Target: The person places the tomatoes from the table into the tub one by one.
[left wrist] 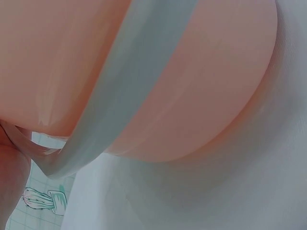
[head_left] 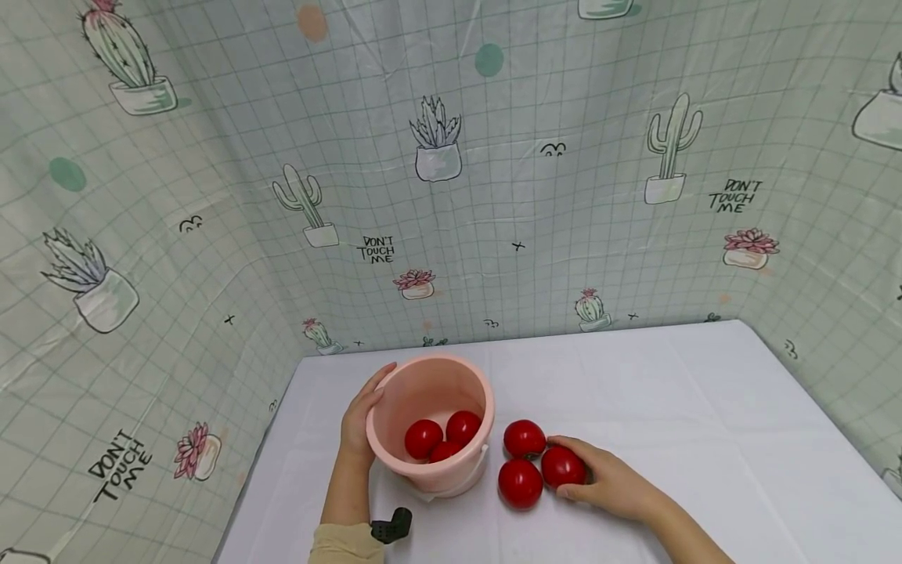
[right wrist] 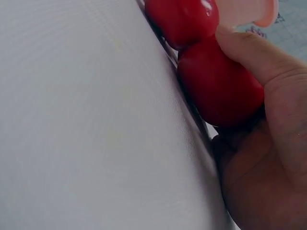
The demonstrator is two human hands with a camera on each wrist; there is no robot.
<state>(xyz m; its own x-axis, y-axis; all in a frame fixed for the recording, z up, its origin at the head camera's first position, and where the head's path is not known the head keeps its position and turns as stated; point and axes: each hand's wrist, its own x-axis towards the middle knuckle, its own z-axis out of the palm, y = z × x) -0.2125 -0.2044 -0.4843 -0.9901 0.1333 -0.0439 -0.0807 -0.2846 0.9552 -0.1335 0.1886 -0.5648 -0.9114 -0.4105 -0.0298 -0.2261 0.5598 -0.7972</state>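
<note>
A pink bucket (head_left: 451,479) with a pale handle (left wrist: 120,81) stands on the left part of the table, tilted a little. Inside it lie three red tomatoes (head_left: 423,439). My left hand (head_left: 358,423) holds the bucket by its left side, with fingers along the outer wall near the rim. To the right of the bucket, three more tomatoes sit close together on the table. My right hand (head_left: 609,479) grips the rightmost tomato (right wrist: 220,84) between thumb and fingers, and a neighbouring tomato (right wrist: 184,21) touches it. The other two are the back tomato (head_left: 524,439) and the front tomato (head_left: 520,483).
A white cloth covers the table (head_left: 634,392). Behind and at both sides hangs a pale green checked curtain (head_left: 521,204) printed with cacti. A black strap piece (head_left: 391,526) shows by my left forearm.
</note>
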